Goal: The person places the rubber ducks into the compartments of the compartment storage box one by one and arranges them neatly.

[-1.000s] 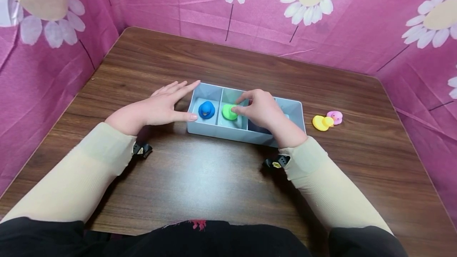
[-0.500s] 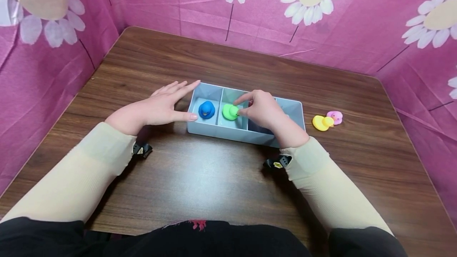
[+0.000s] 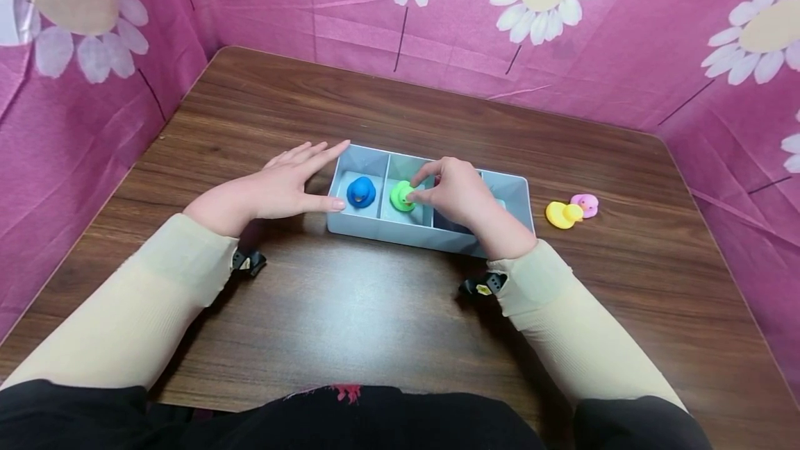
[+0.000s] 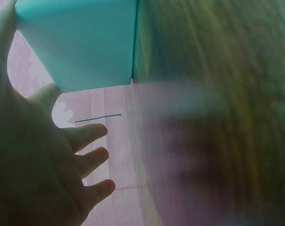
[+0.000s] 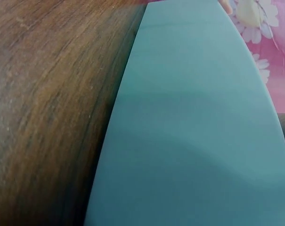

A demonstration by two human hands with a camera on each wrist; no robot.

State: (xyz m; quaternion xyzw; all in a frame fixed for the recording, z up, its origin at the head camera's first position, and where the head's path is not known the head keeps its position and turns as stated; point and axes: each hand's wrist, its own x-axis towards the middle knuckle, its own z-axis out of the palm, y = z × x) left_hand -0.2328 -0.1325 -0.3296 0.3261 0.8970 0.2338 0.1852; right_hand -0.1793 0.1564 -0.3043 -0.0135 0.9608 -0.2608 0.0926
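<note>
A pale blue-grey divided box (image 3: 400, 229) lies on the table. A blue rubber duck (image 3: 360, 192) sits in its leftmost compartment, and a green rubber duck (image 3: 401, 197) in the one beside it. My right hand (image 3: 464, 189) reaches in over the box, thumb and index finger pinching the green duck's head. My left hand (image 3: 275, 189) is spread at the box's left end, thumb and index fingertips at the rim. In the left wrist view, the other fingers of the left hand (image 4: 48, 155) extend past the box's end wall (image 4: 85, 47). The right wrist view holds the front wall (image 5: 189, 113).
On the brown wooden table (image 3: 350, 325), right of the box, a yellow rubber duck (image 3: 562, 214) lies against a pink one (image 3: 585, 205). A pink cloth with daisies (image 3: 450, 40) hangs behind the table and at both sides. My right hand covers part of the right-hand compartments.
The green duck has turned in its compartment under my right fingers, its face swinging from the right toward the front. My left hand and the box have stayed put.
</note>
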